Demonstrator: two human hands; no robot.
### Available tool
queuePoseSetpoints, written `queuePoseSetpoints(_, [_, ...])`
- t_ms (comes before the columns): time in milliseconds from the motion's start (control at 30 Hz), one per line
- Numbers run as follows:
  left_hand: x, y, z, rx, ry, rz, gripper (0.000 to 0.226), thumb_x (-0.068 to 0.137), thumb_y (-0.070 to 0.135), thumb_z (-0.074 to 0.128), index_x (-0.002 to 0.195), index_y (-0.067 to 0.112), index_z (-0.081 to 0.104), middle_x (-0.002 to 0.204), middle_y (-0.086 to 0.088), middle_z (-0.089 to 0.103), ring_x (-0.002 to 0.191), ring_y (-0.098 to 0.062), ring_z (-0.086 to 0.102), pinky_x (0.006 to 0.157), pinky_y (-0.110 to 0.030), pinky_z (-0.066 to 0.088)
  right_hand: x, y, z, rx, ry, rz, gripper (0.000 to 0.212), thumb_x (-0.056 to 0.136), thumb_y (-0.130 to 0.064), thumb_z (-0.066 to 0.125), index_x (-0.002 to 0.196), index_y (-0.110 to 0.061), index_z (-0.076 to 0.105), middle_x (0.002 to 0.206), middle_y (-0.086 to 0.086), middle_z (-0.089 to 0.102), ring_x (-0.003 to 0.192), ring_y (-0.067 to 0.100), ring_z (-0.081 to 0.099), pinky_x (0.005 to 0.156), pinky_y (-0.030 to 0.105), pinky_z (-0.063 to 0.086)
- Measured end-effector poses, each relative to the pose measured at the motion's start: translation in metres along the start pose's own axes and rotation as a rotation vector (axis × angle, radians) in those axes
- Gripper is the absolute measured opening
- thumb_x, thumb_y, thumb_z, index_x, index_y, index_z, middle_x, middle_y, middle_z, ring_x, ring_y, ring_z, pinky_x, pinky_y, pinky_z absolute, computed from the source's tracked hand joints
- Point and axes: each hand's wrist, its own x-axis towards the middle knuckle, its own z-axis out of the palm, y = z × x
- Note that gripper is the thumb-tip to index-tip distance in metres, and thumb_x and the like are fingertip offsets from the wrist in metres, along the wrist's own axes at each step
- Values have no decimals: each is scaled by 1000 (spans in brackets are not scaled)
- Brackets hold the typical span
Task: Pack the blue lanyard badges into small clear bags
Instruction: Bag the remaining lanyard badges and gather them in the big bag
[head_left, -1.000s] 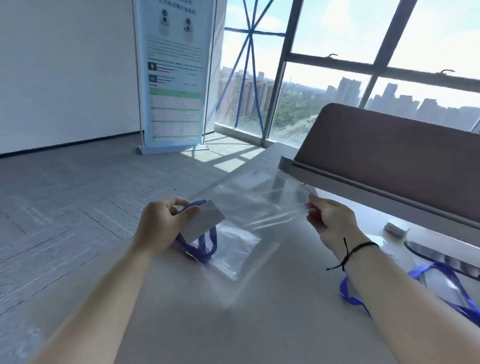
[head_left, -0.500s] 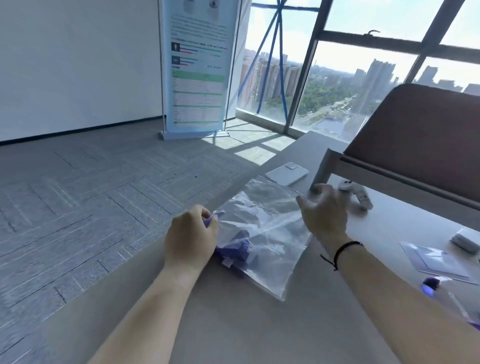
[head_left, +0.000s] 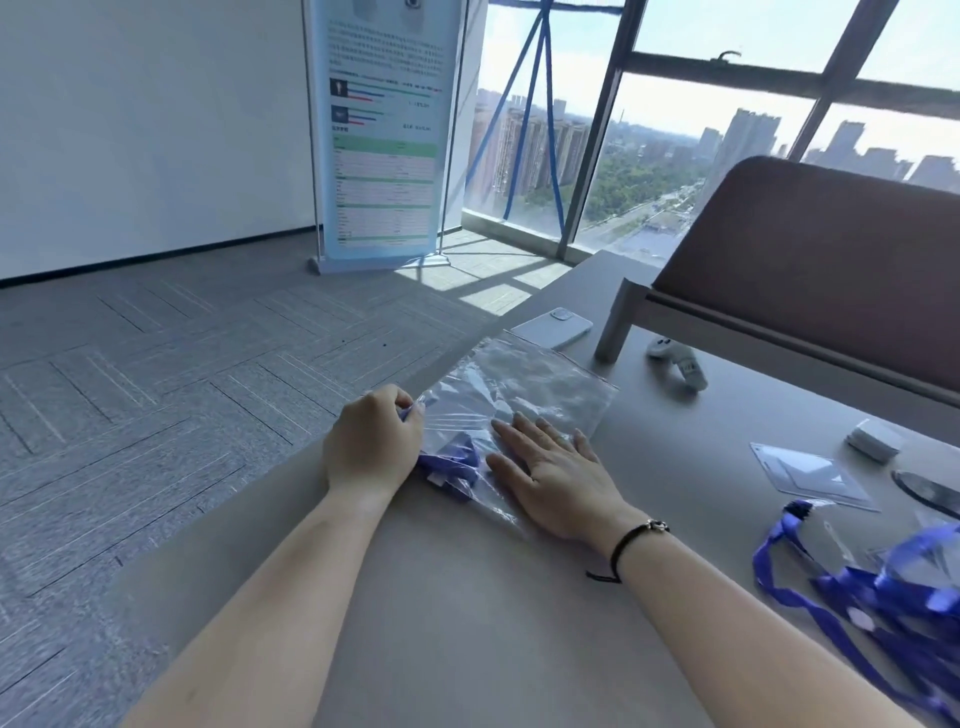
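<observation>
The clear bag (head_left: 524, 395) is pressed flat under the spread right hand (head_left: 558, 478) — its edge, with the blue lanyard (head_left: 449, 460) just beside, is pinched by the curled left hand (head_left: 371, 447).

- Your bench (head_left: 467, 623): grey, matte top.
- On it: clear bag (head_left: 540, 384), phone (head_left: 553, 327) face down, loose blue lanyards (head_left: 883, 587), empty badge holder (head_left: 810, 470).

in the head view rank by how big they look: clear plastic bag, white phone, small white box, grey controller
1. clear plastic bag
2. white phone
3. grey controller and small white box: look alike, and the box lies nearer, so unranked.
</observation>
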Motion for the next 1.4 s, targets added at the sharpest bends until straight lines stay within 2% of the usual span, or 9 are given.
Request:
queuePoseSetpoints(200, [-13, 4, -15, 64, 47, 28, 39, 92, 53, 60, 107, 19, 70, 113, -14, 65, 109, -37, 54, 85, -40, 45, -33, 9, -8, 256, 175, 41, 63, 97, -63, 39, 153, -34, 31, 163, -9, 25, 151, 9, 16, 124, 36, 8])
queuePoseSetpoints(367, [-51, 51, -14, 256, 144, 336, 43, 89, 50, 64, 118, 19, 63, 124, -13, 60, 113, -39, 51, 92, -49, 39, -108, 36, -12, 274, 236, -14, 59, 92, -49, 62, 146, -36, 42, 159, -14, 30, 146, 7, 27, 122, 31, 19])
queuePoseSetpoints(533, [-126, 128, 25, -2, -219, 628, 30, 88, 39, 62, 112, 21, 67, 118, -4, 65, 112, -30, 59, 91, -41, 49, -178, 72, -19, 219, 322, 58, 49, 93, -46, 61, 139, -36, 50, 151, -16, 43, 141, 2, 34, 115, 18, 21])
queuePoseSetpoints(667, [-184, 172, 56, -59, -539, 798, 35, 92, 36, 57, 125, 27, 63, 130, 5, 61, 121, -18, 57, 97, -31, 46, -239, 111, -25, 213, 390, 187, 41, 90, -47, 63, 129, -36, 59, 139, -22, 52, 130, 0, 45, 107, 17, 34])
queuePoseSetpoints(867, [-224, 206, 90, 75, -721, 858, 59, 95, 43, 52, 151, 34, 36, 156, 12, 37, 144, -13, 33, 116, -32, 27, -302, 158, -14, 134, 506, 358, 44, 86, -52, 58, 127, -36, 61, 137, -23, 53, 131, 2, 46, 107, 15, 31])
queuePoseSetpoints(1033, [-242, 213, 100, -5, -624, 910, 36, 95, 41, 47, 129, 39, 59, 133, 18, 59, 129, -10, 45, 109, -28, 31, -309, 170, -2, 98, 449, 382, 59, 90, -65, 45, 142, -37, 48, 146, -21, 44, 141, 4, 32, 121, 28, 19])
queuePoseSetpoints(1133, [-249, 208, 96, -121, -660, 973, 23, 91, 40, 53, 106, 36, 70, 97, 23, 65, 97, 1, 55, 93, -26, 43, -308, 170, 0, 105, 468, 321, 50, 91, -65, 43, 124, -34, 64, 134, -23, 56, 133, -2, 39, 118, 30, 22])
queuePoseSetpoints(1200, [-251, 205, 91, -216, -720, 969, 14, 92, 37, 59, 95, 34, 72, 79, 24, 60, 80, 4, 55, 77, -23, 46, -308, 171, 0, 187, 508, 301, 37, 93, -58, 50, 109, -33, 72, 121, -24, 63, 120, -6, 47, 109, 19, 28])
queuePoseSetpoints(1400, [-243, 205, 92, -220, -589, 780, 16, 90, 36, 67, 106, 37, 69, 100, 27, 59, 88, 7, 55, 78, -15, 45, -317, 176, -7, 367, 552, 319, 13, 93, -32, 64, 89, -27, 75, 91, -21, 68, 91, -2, 58, 81, 13, 43])
